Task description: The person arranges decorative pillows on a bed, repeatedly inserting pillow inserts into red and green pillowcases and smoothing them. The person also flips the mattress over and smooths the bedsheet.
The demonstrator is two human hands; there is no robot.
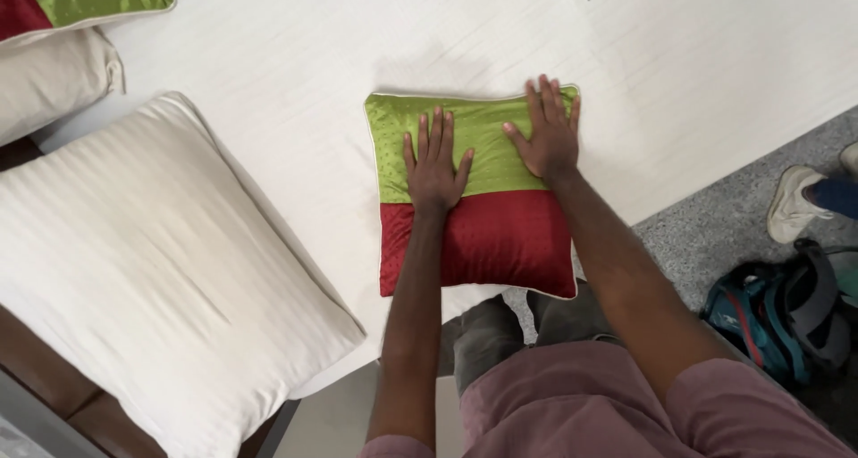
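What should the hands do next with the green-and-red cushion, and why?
Probably sweep both palms outward to smooth it: the left hand and right hand lie flat, fingers spread, on the green half of the cushion, which lies flat on the white bed sheet.

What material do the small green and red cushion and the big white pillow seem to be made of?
Small cushion: probably satin or silk-like fabric; it shines slightly and carries tiny dots. Big white pillow: likely cotton with a woven stripe and soft sheen. Both hands, left hand and right hand, press the cushion flat.

Green-and-red cushion point(474, 199): satin cloth, slight sheen, dotted texture, pale piping. Big pillow point(152, 279): cream cotton, woven stripes, matt. Bed sheet point(679, 56): white, matt, faintly ribbed. Floor point(715, 235): speckled grey stone.
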